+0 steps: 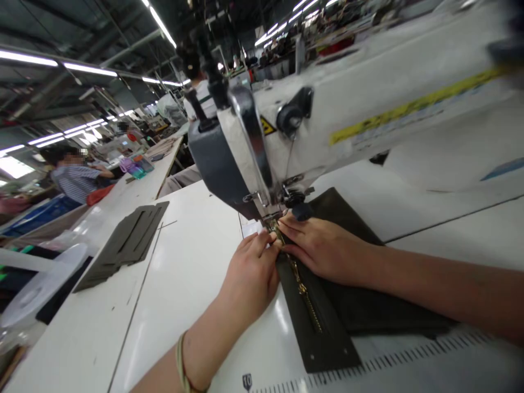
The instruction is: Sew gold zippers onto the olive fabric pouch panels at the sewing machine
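Note:
A dark olive panel (327, 341) with a gold-toothed zipper (313, 308) set into it runs under the presser foot of a white sewing machine (319, 109). My left hand (251, 278) has its fingers curled onto the panel's left edge, just in front of the foot. On the other side, my right hand (331, 248) presses its closed fingers onto the zipper beside the foot, with the thumb held a little lower. The zipper's gold slider lies below both hands. Under my right hand and forearm spreads a larger dark olive piece (380, 311). My fingertips partly hide the stitching spot.
Flat dark olive cut pieces (137, 234) are stacked on the left of the white table (164, 305). A ruler scale (393, 360) runs along the front. A white round reel (45, 284) stands at far left. A seated person (77, 174) in stripes works beyond.

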A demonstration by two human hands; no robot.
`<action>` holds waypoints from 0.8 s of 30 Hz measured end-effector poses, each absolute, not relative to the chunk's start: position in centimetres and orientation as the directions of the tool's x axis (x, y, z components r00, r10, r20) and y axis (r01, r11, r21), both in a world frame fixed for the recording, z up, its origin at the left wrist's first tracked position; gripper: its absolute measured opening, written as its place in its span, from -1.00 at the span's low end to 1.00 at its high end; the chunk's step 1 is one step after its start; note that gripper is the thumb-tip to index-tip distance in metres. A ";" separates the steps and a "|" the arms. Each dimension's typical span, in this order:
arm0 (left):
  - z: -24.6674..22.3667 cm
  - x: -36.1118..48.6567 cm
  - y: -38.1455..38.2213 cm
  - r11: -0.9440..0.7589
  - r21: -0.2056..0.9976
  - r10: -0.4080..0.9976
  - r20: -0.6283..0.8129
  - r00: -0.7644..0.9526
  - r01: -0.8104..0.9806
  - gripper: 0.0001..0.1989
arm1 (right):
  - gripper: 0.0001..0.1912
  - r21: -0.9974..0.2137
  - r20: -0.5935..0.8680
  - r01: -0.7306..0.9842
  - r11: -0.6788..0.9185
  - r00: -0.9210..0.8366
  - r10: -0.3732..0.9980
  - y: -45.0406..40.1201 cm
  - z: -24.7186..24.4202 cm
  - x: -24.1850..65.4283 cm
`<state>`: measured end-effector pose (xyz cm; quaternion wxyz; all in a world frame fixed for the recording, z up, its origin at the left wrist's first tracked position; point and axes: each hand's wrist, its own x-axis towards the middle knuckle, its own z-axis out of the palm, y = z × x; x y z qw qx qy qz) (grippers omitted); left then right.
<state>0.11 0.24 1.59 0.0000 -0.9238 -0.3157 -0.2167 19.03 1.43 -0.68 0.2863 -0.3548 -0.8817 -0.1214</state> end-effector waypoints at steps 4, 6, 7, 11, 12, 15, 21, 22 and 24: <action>1.1 0.2 0.4 -0.782 0.164 0.605 0.429 0.671 0.601 -0.63 | -0.67 -0.072 0.577 0.626 0.776 -0.609 0.544 1.0 0.1 19.5; 0.9 0.2 0.3 -0.765 0.195 0.631 0.415 0.655 0.613 -0.63 | -0.73 -0.129 0.561 0.589 0.798 -0.620 0.548 0.1 0.6 19.5; 0.9 0.1 0.3 -0.757 0.211 0.644 0.403 0.650 0.619 -0.62 | -0.78 -0.171 0.544 0.575 0.800 -0.622 0.563 -0.4 0.7 19.4; 1.0 -0.2 -0.3 -0.744 0.240 0.663 0.376 0.647 0.623 -0.62 | -0.88 -0.341 0.470 0.589 0.733 -0.568 0.675 -1.9 0.8 18.8; 1.1 -0.4 -0.7 -0.751 0.234 0.656 0.380 0.653 0.618 -0.65 | -0.90 -0.369 0.459 0.597 0.712 -0.549 0.699 -2.2 0.6 18.7; 1.0 -0.6 -2.4 -0.777 0.191 0.617 0.415 0.668 0.599 -0.77 | -0.87 -0.387 0.468 0.617 0.685 -0.509 0.723 -3.1 -0.2 18.7; 0.1 -0.4 -4.6 -0.809 0.107 0.540 0.521 0.661 0.578 -0.86 | -0.60 0.056 0.693 0.720 0.692 -0.527 0.492 -4.6 -2.7 19.2; 0.0 -0.3 -4.6 -0.809 0.099 0.538 0.522 0.662 0.579 -0.86 | -0.60 0.109 0.694 0.719 0.686 -0.549 0.466 -4.7 -2.8 19.2; 0.0 -0.2 -4.3 -0.809 0.089 0.537 0.515 0.668 0.581 -0.87 | -0.60 0.186 0.682 0.715 0.674 -0.588 0.435 -4.6 -2.6 19.2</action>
